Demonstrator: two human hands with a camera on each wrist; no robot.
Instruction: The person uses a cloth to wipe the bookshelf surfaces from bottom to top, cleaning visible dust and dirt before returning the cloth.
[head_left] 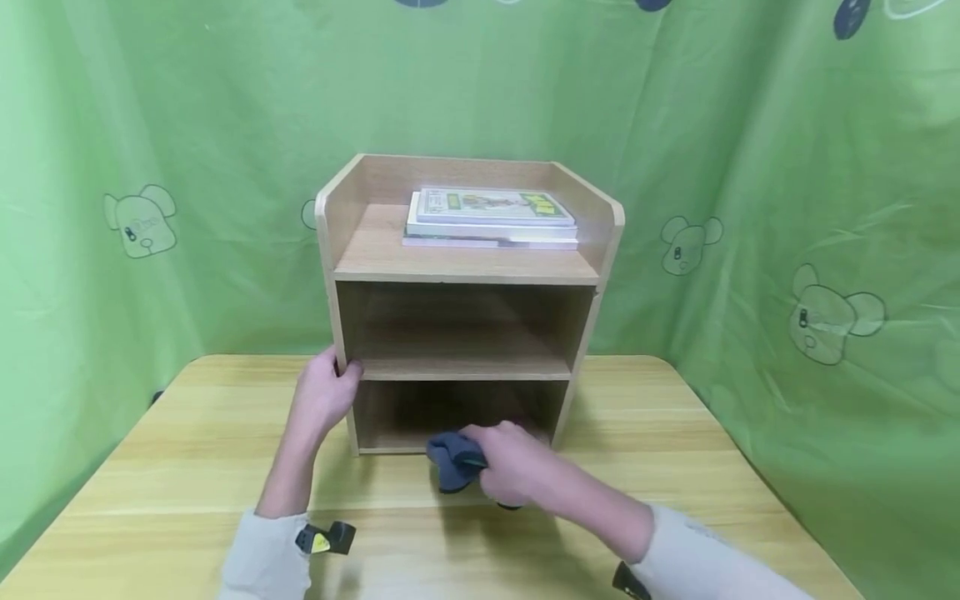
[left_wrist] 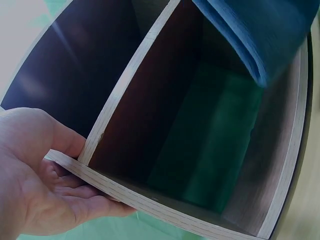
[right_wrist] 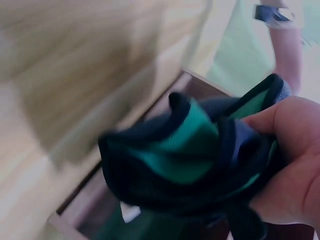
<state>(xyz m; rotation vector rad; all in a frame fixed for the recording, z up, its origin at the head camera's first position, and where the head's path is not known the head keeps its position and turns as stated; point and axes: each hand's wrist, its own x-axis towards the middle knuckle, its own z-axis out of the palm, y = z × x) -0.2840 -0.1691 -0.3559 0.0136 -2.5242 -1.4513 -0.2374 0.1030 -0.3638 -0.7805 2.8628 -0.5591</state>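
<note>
A small wooden shelf unit (head_left: pixel 457 277) with three levels stands on the table. My left hand (head_left: pixel 327 392) grips its left side panel, the thumb on the inner face at the middle board and the fingers behind the outer face, as the left wrist view shows. In my right hand (head_left: pixel 517 462) is a bunched cloth (right_wrist: pixel 170 150), dark blue with green on one side and dark edging. The cloth hangs just in front of the bottom compartment's lower edge. In the left wrist view, a blue fold of the cloth (left_wrist: pixel 265 35) overlaps the lower compartment.
Several stacked books (head_left: pixel 491 221) lie on the shelf's top level. Under the shelf is a light wooden table (head_left: pixel 187 500). A green curtain (head_left: pixel 247 100) with mouse drawings hangs around the back and sides.
</note>
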